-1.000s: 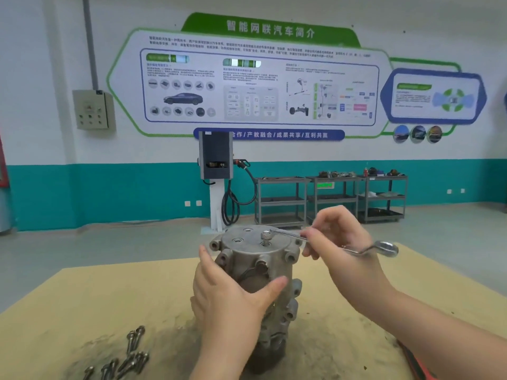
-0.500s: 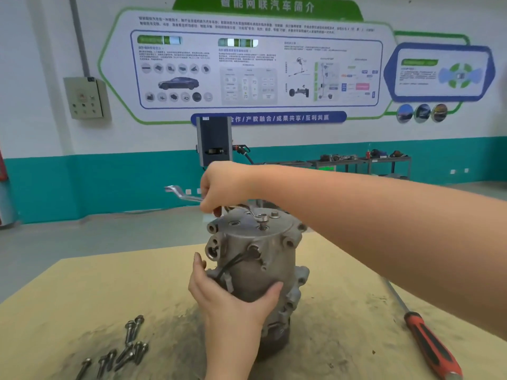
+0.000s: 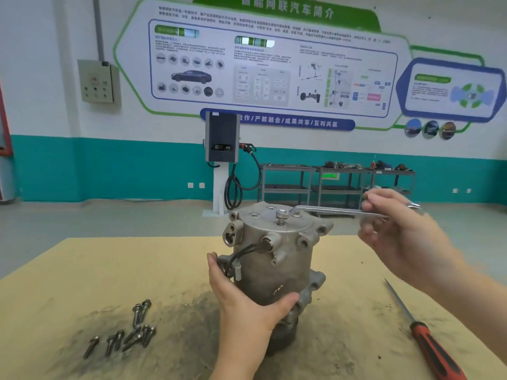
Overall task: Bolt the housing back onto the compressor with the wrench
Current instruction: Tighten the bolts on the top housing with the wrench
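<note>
A grey metal compressor (image 3: 277, 259) stands upright in the middle of the table, its round housing (image 3: 274, 218) on top. One bolt (image 3: 281, 215) sticks up from the housing's top face. The ring end of a long silver wrench (image 3: 329, 210) sits on that bolt, and the handle points right. My right hand (image 3: 397, 231) pinches the wrench's far end, at the right of the compressor. My left hand (image 3: 244, 300) grips the compressor's body from the front, thumb on the right, fingers round the left side.
Several loose bolts (image 3: 131, 333) lie on the yellow tabletop (image 3: 82, 283) at the front left. A screwdriver with a red-and-black handle (image 3: 433, 349) lies at the front right. Metal shelf carts (image 3: 337, 187) and a charging post (image 3: 221, 160) stand by the far wall.
My right hand has swung the wrench handle round from the left of the housing to the right. My left hand has kept its hold on the compressor. The view has shifted.
</note>
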